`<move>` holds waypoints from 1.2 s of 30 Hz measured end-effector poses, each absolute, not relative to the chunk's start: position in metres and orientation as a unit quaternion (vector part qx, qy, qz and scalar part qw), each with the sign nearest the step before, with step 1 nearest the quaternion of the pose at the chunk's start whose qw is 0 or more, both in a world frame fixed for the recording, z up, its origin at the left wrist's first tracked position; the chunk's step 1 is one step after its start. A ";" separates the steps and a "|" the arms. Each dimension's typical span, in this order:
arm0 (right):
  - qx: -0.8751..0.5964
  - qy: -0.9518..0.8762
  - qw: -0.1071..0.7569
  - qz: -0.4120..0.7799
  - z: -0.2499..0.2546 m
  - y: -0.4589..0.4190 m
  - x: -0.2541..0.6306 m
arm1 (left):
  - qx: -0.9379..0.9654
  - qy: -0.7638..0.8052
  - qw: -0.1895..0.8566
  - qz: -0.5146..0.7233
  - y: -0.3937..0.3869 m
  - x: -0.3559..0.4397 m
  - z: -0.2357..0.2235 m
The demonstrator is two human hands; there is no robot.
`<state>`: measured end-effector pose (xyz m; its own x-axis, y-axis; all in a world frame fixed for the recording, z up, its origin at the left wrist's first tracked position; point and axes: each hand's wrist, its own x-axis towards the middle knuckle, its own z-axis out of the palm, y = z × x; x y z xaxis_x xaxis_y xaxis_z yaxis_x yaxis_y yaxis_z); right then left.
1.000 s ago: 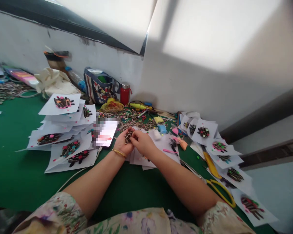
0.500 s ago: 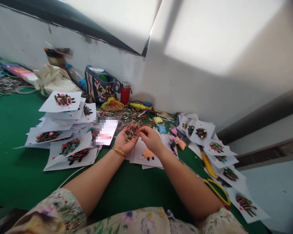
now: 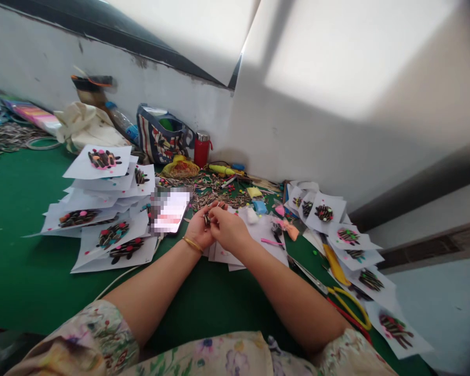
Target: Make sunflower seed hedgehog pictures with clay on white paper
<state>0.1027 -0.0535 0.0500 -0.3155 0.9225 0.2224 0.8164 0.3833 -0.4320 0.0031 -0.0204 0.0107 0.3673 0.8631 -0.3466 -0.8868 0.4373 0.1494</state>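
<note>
My left hand (image 3: 197, 227) is cupped palm up, holding a small heap of striped sunflower seeds (image 3: 207, 219). Over that palm, the fingers of my right hand (image 3: 231, 228) are pinched together among the seeds; what lies between the fingertips is hidden. Below both hands are white paper sheets (image 3: 268, 255), their middle partly covered by my right hand and forearm. A lump of white clay (image 3: 252, 215) and a pink stick (image 3: 272, 242) rest on them. Just left of my left hand lies a lit phone (image 3: 172, 211), partly pixelated, with a cable plugged in.
Stacked papers with seed pictures (image 3: 96, 185) stand at left, and more seed-picture sheets (image 3: 348, 236) line the right. Scissors (image 3: 348, 303) lie beside my right forearm. Loose seeds (image 3: 219, 193), clay packets (image 3: 259, 207), a red flask (image 3: 201, 150) and a bag (image 3: 162, 137) sit toward the wall.
My right hand has moved left and down from the edge of my left palm into the seeds. It now covers most of the heap and the orange shape on the paper.
</note>
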 end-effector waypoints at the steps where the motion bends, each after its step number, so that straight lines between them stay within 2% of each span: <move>1: -0.530 -0.801 0.245 0.137 0.050 -0.053 0.105 | -0.032 0.187 0.827 0.529 -0.020 0.003 0.011; 7: -0.496 -0.734 0.374 0.274 0.040 -0.047 0.151 | -0.032 0.192 0.827 0.527 -0.023 0.002 0.012; 11: -0.573 -0.608 0.400 0.377 0.018 -0.050 0.199 | -0.046 0.211 0.820 0.530 -0.026 0.004 0.013; 17: -0.594 -0.552 0.405 0.423 -0.003 -0.072 0.232 | -0.040 0.234 0.822 0.517 -0.029 0.011 0.012; 24: -0.570 -0.580 0.392 0.431 -0.008 -0.081 0.219 | -0.023 0.244 0.831 0.499 -0.025 0.015 0.004; 31: -0.557 -0.723 0.300 0.279 0.003 -0.094 0.197 | -0.007 0.243 0.837 0.490 -0.023 0.016 0.002; 36: -0.560 -0.733 0.264 0.282 0.008 -0.096 0.187 | 0.001 0.242 0.843 0.480 -0.019 0.019 -0.001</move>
